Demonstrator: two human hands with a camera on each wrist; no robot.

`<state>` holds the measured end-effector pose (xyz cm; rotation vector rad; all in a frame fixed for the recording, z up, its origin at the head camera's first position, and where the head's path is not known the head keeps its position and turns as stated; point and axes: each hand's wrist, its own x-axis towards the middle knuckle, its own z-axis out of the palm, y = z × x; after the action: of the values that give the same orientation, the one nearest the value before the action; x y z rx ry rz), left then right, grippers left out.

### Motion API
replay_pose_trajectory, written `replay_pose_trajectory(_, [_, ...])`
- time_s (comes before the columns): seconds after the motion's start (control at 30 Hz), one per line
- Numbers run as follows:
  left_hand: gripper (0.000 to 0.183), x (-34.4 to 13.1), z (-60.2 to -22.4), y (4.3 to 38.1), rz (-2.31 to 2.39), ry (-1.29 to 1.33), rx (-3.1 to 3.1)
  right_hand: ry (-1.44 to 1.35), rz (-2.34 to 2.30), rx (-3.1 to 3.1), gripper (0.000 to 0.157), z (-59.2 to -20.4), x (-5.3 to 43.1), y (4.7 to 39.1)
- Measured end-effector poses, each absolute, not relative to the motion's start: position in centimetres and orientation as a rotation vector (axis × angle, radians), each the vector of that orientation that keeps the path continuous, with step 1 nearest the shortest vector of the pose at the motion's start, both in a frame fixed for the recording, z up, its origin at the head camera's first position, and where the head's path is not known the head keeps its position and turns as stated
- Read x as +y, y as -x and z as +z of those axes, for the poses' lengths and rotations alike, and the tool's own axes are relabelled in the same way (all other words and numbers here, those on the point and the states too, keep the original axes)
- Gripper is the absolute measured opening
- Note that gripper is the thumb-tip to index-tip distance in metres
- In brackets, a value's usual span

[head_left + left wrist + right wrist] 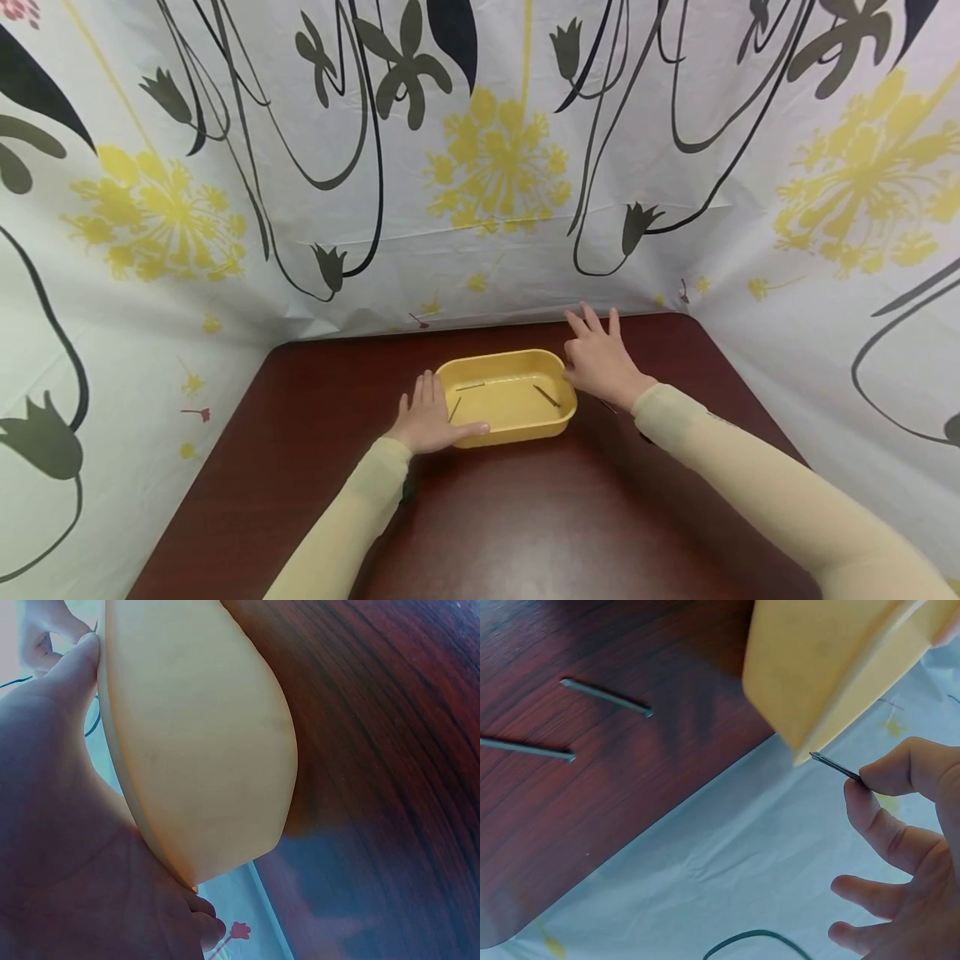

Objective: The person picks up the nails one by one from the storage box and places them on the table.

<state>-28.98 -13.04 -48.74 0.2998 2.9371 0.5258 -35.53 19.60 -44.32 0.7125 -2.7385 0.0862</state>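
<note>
A yellow oval-cornered plastic tray (517,434) sits on the table with several thin nails inside, one dark nail (547,396) lying towards its right end. My left hand (427,423) rests on the tray's left end, fingers straight along the rim and thumb extended over the front edge. At the right end, my right hand (602,364) pinches a dark nail (836,766) between thumb and forefinger, the other fingers spread. In the right wrist view that nail's tip is near the tray's rim; whether they touch I cannot tell.
Two dark nails, one nearer the tray (607,697) and one farther left (525,748), lie on the tabletop outside it. The dark red wooden table (517,533) has rounded back corners. A white flowered cloth (480,275) hangs behind and at both sides.
</note>
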Motion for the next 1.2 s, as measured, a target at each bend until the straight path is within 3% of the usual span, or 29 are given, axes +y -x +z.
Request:
replay_pose_trajectory(0.6, [0.138, -13.0, -48.7, 29.1, 0.534, -0.305, 2.941, -0.626, 0.032, -2.923, 0.034, -47.0, 24.8, 36.2])
replay_pose_trajectory(1.2, [0.138, -13.1, -48.9, 29.2, 0.551, -0.309, 2.937, -0.586, 0.063, -2.982, 0.034, -49.7, 26.2, 35.8])
